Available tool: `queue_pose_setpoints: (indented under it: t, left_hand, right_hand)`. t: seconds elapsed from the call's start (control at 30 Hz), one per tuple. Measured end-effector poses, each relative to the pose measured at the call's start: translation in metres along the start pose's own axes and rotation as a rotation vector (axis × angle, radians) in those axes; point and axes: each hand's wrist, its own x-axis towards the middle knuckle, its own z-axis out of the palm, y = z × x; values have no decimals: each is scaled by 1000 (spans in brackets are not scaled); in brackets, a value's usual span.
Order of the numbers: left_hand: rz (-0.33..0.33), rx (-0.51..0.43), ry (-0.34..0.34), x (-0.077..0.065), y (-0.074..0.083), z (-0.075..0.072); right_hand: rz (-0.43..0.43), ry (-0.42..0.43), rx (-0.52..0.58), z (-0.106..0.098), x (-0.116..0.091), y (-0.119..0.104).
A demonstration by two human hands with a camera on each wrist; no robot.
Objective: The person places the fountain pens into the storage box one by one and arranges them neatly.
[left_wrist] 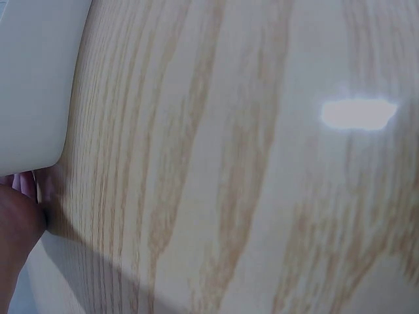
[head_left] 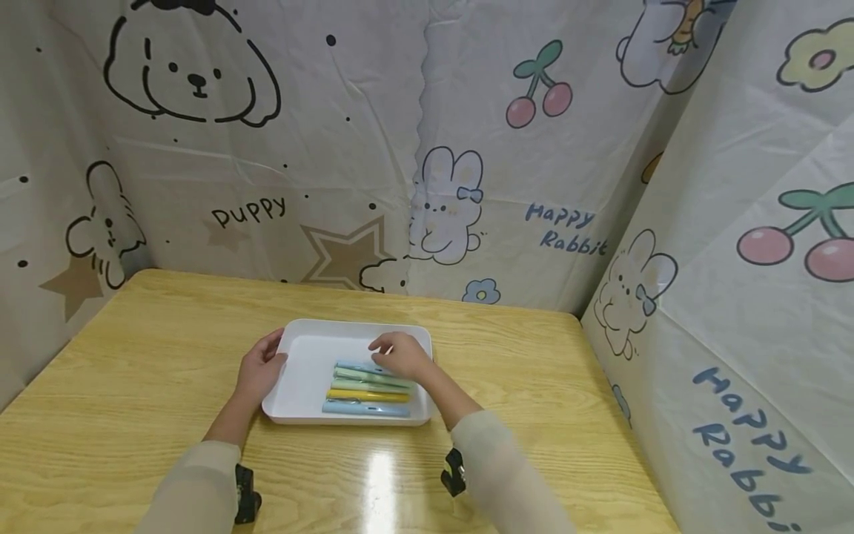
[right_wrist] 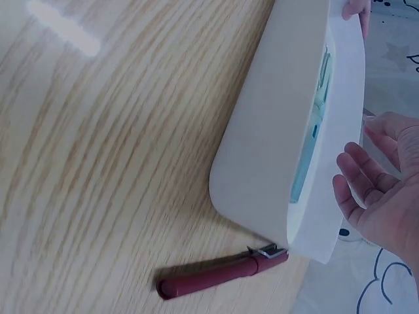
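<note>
A white tray (head_left: pixel 303 374) sits on the table. My left hand (head_left: pixel 259 371) grips its left side, thumb over the rim; the left wrist view shows only part of that hand (left_wrist: pixel 19 216) under the tray's corner. Inside the tray, several pens lie side by side: a light blue pen (head_left: pixel 363 409) in front, a yellow pen (head_left: pixel 367 396), green pens (head_left: pixel 363 376) and another light blue pen (head_left: pixel 353 365) at the back. Above the tray's right part hovers my right hand (head_left: pixel 402 356), fingers loosely bent, nothing visible in them. It partly covers the pens' right ends.
A dark red pen (right_wrist: pixel 222 276) with a clip lies on the wooden table (head_left: pixel 534 415) just outside the tray, seen only in the right wrist view. Printed cloth (head_left: pixel 320 148) with cartoon animals hangs behind the table and along its sides.
</note>
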Motion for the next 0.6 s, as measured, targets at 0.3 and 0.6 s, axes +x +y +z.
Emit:
queue_pose_setpoints:
  t: [0.3,0.6]
  left_hand:
    - [10,4,-2,0,0,1]
    - [6,7,5,-1,0,1]
  right_hand:
    - [-6,61,32,-15,-7,13]
    - [50,72,58,-30,-18,22]
